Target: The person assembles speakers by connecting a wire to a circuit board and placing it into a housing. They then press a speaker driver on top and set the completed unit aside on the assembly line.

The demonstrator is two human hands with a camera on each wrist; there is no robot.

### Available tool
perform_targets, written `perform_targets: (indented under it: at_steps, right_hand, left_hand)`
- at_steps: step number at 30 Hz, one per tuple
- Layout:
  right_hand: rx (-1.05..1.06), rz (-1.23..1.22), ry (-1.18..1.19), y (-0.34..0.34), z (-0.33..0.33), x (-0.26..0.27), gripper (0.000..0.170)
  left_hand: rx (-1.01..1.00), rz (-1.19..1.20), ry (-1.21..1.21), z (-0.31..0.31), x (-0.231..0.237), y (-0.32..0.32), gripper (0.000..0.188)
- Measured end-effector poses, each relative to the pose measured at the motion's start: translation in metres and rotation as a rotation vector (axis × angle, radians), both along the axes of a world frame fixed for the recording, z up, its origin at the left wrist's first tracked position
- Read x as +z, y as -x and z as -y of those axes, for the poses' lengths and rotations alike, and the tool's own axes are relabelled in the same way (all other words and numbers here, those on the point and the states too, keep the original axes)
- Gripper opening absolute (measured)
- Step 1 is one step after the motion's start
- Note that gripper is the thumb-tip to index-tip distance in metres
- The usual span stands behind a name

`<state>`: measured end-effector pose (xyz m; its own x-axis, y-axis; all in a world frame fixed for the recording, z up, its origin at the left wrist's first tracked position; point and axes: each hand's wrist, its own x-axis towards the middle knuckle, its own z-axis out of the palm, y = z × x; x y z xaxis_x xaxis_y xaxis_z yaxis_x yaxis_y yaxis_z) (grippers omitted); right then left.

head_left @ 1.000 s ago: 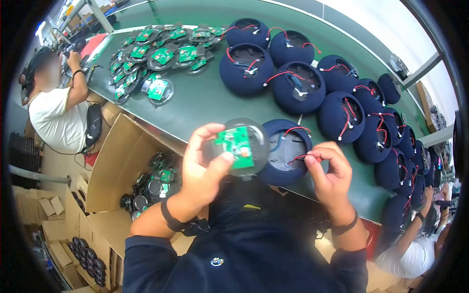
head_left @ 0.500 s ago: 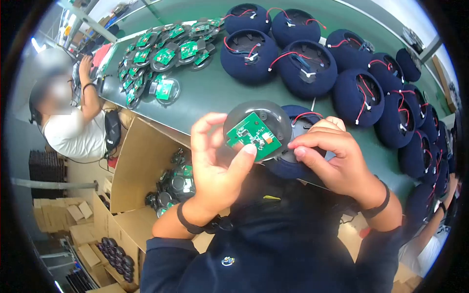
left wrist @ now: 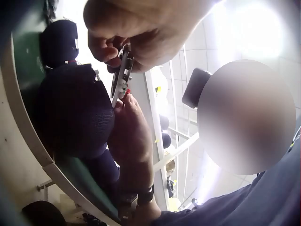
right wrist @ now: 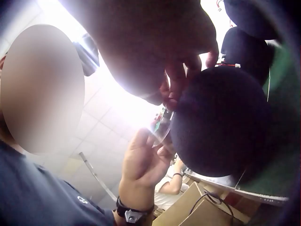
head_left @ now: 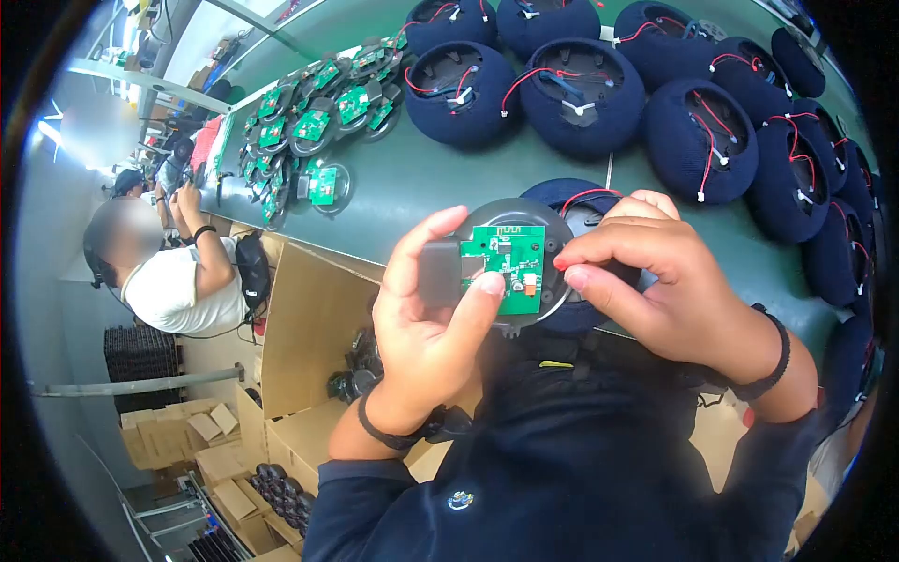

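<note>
My left hand (head_left: 426, 332) holds a clear round plastic disc (head_left: 506, 212) bearing a green circuit board (head_left: 517, 258), its thumb lying on the board's lower left. At the board's right edge, my right hand (head_left: 674, 290) pinches a small red wire end (head_left: 560, 263) between thumb and forefinger. Behind both hands sits a navy fabric-covered round shell (head_left: 548, 194), partly hidden, with a red wire (head_left: 590, 194) looping inside its rim. The left wrist view shows the disc edge-on (left wrist: 123, 75) between the two hands, the red tip close to its lower end.
Several more navy shells (head_left: 581, 103) with red wires stand across the green table (head_left: 403, 178). A heap of discs with circuit boards (head_left: 314, 122) lies at the back left. An open cardboard box (head_left: 309, 328) stands below the table edge. Another person (head_left: 192, 281) sits at the left.
My right hand has moved left from over the shell, bringing the red wire end up to the board. The left hand has turned the disc. The head view has shifted.
</note>
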<state>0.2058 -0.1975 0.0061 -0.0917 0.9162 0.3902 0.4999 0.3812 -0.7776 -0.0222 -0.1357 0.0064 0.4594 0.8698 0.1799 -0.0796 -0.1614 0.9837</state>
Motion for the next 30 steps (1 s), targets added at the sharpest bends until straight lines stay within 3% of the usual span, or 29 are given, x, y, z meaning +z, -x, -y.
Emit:
perform_targets:
  at_steps: [8,14,19,25,30]
  right_hand:
    - [-0.004,-0.029,0.085,-0.004,0.001,0.0,0.008]
    - [0.117,-0.06,-0.019,-0.006,-0.003,-0.003,0.008]
    - [0.018,0.225,-0.21,-0.001,0.002,0.002,0.02]
    - [-0.015,0.317,-0.285,0.005,0.01,0.001,0.025]
    - [0.038,0.236,-0.103,0.002,0.016,0.007,0.022]
  left_hand:
    - [0.025,0.007,0.065,0.002,0.001,-0.004,0.051]
    - [0.058,-0.022,0.057,0.008,0.001,-0.008,0.052]
    - [0.086,-0.065,0.051,0.013,0.008,-0.008,0.053]
    - [0.099,-0.078,0.075,0.021,0.015,-0.014,0.053]
    - [0.098,-0.075,0.083,0.021,0.012,-0.014,0.053]
